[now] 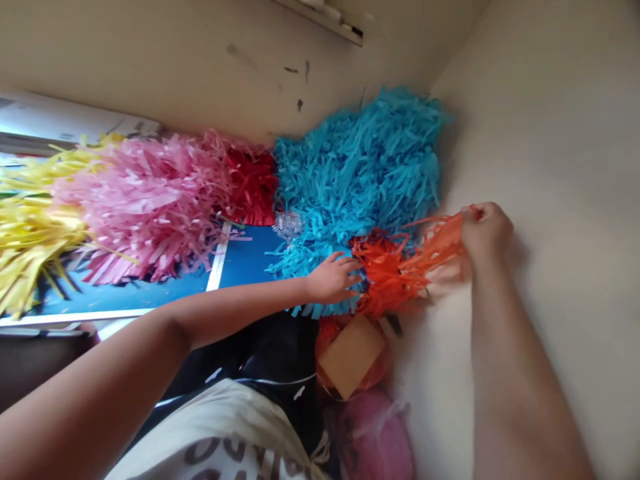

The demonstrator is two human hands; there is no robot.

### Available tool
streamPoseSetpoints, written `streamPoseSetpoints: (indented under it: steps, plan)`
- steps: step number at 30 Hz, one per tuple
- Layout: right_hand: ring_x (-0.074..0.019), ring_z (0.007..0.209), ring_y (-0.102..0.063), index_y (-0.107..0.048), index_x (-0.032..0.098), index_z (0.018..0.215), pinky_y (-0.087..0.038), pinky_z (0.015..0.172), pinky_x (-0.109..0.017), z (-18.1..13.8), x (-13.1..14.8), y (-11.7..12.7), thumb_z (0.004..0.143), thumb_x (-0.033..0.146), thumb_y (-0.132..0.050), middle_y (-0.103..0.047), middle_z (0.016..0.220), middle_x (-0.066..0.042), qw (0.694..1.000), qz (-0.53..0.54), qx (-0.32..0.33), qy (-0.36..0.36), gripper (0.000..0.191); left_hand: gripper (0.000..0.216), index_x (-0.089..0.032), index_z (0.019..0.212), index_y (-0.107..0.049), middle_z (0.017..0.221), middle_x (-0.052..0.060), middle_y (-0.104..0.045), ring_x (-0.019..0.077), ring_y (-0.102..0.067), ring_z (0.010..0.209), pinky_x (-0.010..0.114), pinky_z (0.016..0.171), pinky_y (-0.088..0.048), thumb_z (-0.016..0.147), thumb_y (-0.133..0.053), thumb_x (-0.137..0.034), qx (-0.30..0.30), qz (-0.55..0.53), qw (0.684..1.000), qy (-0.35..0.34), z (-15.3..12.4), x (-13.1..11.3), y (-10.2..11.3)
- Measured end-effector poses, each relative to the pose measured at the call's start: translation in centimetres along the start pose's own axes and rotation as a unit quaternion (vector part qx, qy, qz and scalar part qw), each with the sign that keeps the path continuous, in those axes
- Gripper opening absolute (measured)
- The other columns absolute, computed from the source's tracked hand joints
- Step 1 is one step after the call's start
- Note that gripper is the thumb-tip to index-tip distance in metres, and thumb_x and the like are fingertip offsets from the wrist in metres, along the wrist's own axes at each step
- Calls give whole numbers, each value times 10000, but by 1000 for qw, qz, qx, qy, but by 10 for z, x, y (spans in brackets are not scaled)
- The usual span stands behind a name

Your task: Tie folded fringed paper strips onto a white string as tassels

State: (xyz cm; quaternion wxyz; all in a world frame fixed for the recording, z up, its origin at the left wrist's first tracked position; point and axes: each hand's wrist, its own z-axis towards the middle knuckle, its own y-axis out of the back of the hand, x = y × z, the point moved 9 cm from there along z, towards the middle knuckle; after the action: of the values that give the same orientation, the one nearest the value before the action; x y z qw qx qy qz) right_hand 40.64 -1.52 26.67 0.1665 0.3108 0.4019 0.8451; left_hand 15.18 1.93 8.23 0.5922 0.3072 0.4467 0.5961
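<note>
My right hand (486,230) is closed on one end of an orange fringed paper streamer (387,273), pulled out to the right beside the wall. The rest of the streamer bunches up at the blue table's corner. My left hand (336,277) lies with fingers apart at the left side of that bunch, over blue fringe. Behind both hands rises a large pile of blue fringed streamers (370,167). A small silvery tinsel bundle (289,225) sits at its left edge.
Pink (150,193), red (253,183) and yellow fringe piles (37,233) cover the left of the blue table (247,257). Walls stand behind and at right. Below the table corner are a brown cardboard piece (353,355) and a pink bag (375,433). A ledge (325,17) juts out above.
</note>
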Motion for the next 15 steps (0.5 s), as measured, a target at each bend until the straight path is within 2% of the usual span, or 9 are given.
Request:
streamPoseSetpoints:
  steps: [1,3,5,7,9,10,13,15]
  plan:
    - [-299,1012,-603,-653,108,1150,-411,905,-450,-3,25,0,937,310,-485,-664,1085,-199,999,-33,13,41,338,339,-192,1201,-676,1371,142,-594,303,-517,1285,516,1116,-317,953,-548,-385,-24,-10,1000,3,-6,6,16]
    - [-291,952,-628,-685,178,1129,-421,827,-410,-31,86,-18,926,296,-520,-695,1086,-149,978,-93,83,168,287,384,-197,1287,-615,1363,137,-601,277,-531,1271,473,1103,-333,964,-518,-381,-107,-22,993,35,-23,22,59]
    - [-260,884,-651,-722,238,1058,-417,731,-346,-93,149,-51,916,289,-543,-730,1054,-87,921,-118,195,316,233,548,-179,1407,-501,1409,153,-562,286,-498,1309,455,1107,-322,936,-542,-455,-194,-15,979,60,-46,31,103]
    - [-223,810,-668,-749,241,946,-409,657,-296,-167,198,-76,889,252,-564,-753,934,-59,857,-88,288,417,194,696,-163,1480,-397,1427,157,-548,295,-486,1323,462,1132,-273,894,-582,-492,-222,-3,973,61,-69,32,133]
    - [-203,790,-683,-756,243,901,-429,640,-273,-225,236,-86,888,251,-562,-758,889,-46,817,-6,320,480,194,710,-169,1482,-394,1307,126,-648,267,-581,1203,446,1113,-274,879,-601,-483,-186,-6,980,74,-91,38,144]
    - [-194,805,-692,-755,246,907,-452,660,-265,-243,250,-88,898,254,-553,-761,899,-38,805,49,325,494,203,655,-181,1437,-461,1187,98,-710,246,-631,1097,429,1075,-302,876,-610,-483,-157,-9,983,96,-104,45,146]
    - [-176,901,-704,-731,253,1030,-515,780,-263,-258,278,-99,898,257,-562,-758,1013,-13,785,185,341,483,214,353,-212,1074,-718,845,40,-754,214,-663,856,390,923,-355,860,-650,-484,-67,17,983,168,-152,73,148]
    - [-200,959,-698,-706,239,1109,-533,853,-312,-253,290,-110,862,217,-580,-748,1080,-26,791,192,336,474,278,238,-207,860,-746,765,39,-737,207,-653,816,381,878,-353,869,-651,-424,-33,56,976,208,-188,92,154]
